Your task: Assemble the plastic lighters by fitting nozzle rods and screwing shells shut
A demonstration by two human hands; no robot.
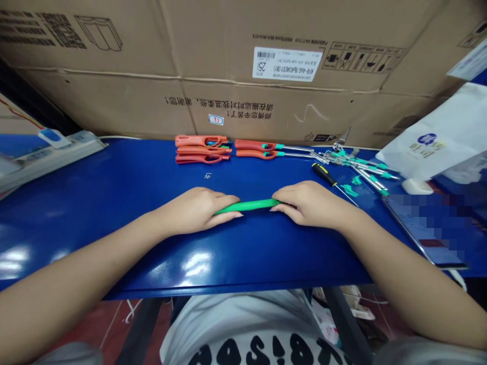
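Note:
A green plastic handle (249, 205) lies across the middle of the blue table (114, 192). My left hand (198, 209) is closed round its left end, and my right hand (308, 203) is closed round its right end. Both hands rest on the tabletop. Behind them lies a stack of orange handles (201, 149), and to its right two orange-handled tools with metal rods (274, 150). A heap of teal-tipped metal rods (357, 165) lies at the right.
A yellow-and-black screwdriver (327, 177) and small teal parts (350, 188) lie right of my right hand. A phone (422, 228) lies at the right edge. A white bag (437, 137), a power strip (53, 147) and large cardboard boxes (243, 66) ring the table.

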